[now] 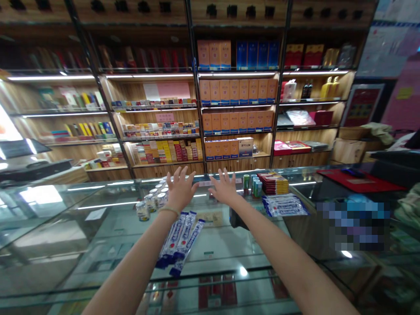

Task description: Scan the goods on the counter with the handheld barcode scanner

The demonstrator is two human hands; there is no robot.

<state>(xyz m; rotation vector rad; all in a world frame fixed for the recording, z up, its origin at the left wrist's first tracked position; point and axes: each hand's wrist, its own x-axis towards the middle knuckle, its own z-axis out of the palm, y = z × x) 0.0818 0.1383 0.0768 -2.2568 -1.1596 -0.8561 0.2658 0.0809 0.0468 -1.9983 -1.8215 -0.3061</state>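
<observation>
Both my arms reach forward over a glass counter (216, 249). My left hand (180, 190) has its fingers spread and nothing in it, beside a cluster of small white cans or jars (142, 211) that it partly covers. Under my left forearm lie several long blue-and-white packets (185, 238). My right hand (225, 188) is open too, fingers apart and holding nothing. To its right stand several small green and blue cans (257, 189). A stack of red-and-yellow packs (274, 183) is beside them, with more blue-and-white packets (285, 205) in front.
Shelves at the back hold orange boxes (234, 92), blue boxes (252, 53) and many small packs (167, 151). A dark object (236, 218) sits partly behind my right forearm. On the right are a red mat (359, 180) and a blurred-out patch (357, 223).
</observation>
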